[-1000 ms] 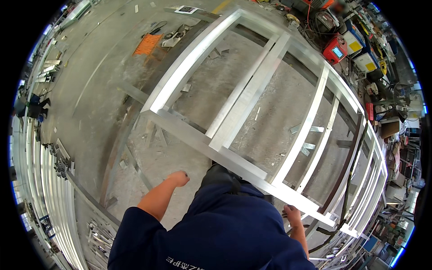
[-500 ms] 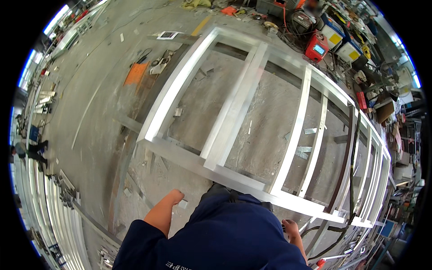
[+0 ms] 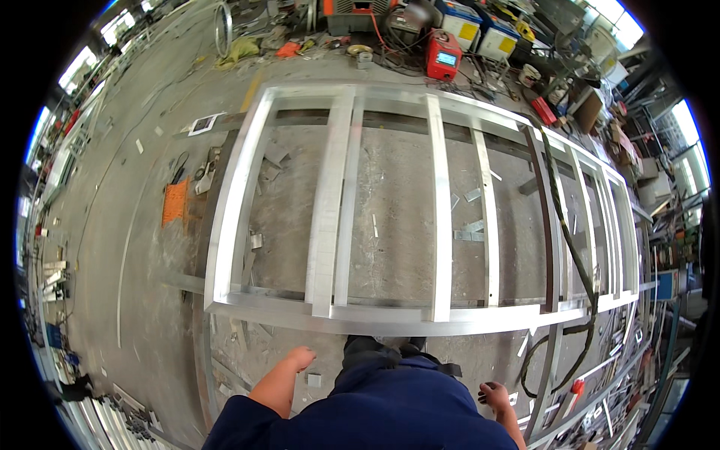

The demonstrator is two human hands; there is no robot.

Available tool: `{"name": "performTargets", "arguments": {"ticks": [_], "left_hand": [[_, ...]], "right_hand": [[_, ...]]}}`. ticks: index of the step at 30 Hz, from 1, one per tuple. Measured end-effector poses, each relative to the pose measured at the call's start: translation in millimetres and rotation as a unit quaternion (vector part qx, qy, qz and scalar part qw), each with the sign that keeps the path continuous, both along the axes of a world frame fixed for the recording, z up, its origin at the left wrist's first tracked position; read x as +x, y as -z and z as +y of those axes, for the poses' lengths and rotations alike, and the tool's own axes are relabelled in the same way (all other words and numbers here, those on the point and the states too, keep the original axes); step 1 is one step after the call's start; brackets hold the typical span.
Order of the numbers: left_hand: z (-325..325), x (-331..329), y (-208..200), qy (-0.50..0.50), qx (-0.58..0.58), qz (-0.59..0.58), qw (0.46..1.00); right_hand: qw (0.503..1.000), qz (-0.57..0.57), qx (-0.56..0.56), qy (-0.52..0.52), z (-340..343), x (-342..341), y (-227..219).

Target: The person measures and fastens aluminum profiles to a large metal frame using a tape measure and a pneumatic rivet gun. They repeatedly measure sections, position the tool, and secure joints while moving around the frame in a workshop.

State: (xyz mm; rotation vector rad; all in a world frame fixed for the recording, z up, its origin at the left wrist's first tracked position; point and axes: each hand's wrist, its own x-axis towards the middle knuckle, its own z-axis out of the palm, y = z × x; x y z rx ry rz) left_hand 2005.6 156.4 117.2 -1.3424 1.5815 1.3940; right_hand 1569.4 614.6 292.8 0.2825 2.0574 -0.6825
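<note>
My left hand (image 3: 301,358) hangs in front of my body on the left, apart from the frame. Its fingers look loosely curled, with nothing seen in them. Low on the right, my right hand (image 3: 495,395) is closed, fingers bent inward; a dark patch shows at the fingertips, too small to name. A large silver metal frame (image 3: 375,322) with several crossbars lies in front of me, raised off the floor. Neither hand touches it. Across its right part runs a dark cable (image 3: 564,225), which hangs over the near rail in a loop, close to a dark brown bar (image 3: 546,225).
Dark support beams (image 3: 184,281) stick out beneath the frame. A red machine with a lit screen (image 3: 444,56) stands beyond it, near white-and-blue boxes (image 3: 459,26). An orange piece (image 3: 175,202) lies on the left floor. Metal offcuts (image 3: 470,231) are scattered below the crossbars.
My view has turned and shifted, so the frame now lies squarer across it. Both hands stay low beside my body, apart from the frame.
</note>
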Motion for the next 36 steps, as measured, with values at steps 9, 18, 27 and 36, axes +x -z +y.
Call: {"name": "performTargets", "arguments": {"ticks": [9,18,27,36], "left_hand": [[59.3,-61.6,-12.3,0.023,-0.024,0.011,0.999],[206.3,-132.7,-56.6,0.480,-0.141,0.156,0.852],[200.6,-270.6,-53.8,0.399,-0.071,0.071,0.912],[163.7,-522.5,-61.6,0.246,-0.060,-0.046,0.966]], "right_hand": [[0.997,-0.039,-0.017,0.071,133.1,-33.3,43.3],[1.000,0.023,-0.006,-0.002,267.1,-199.9,68.4],[0.980,0.050,-0.100,0.162,311.7,-278.5,54.5],[0.980,0.040,-0.023,0.193,376.3,-290.6,21.1]]}}
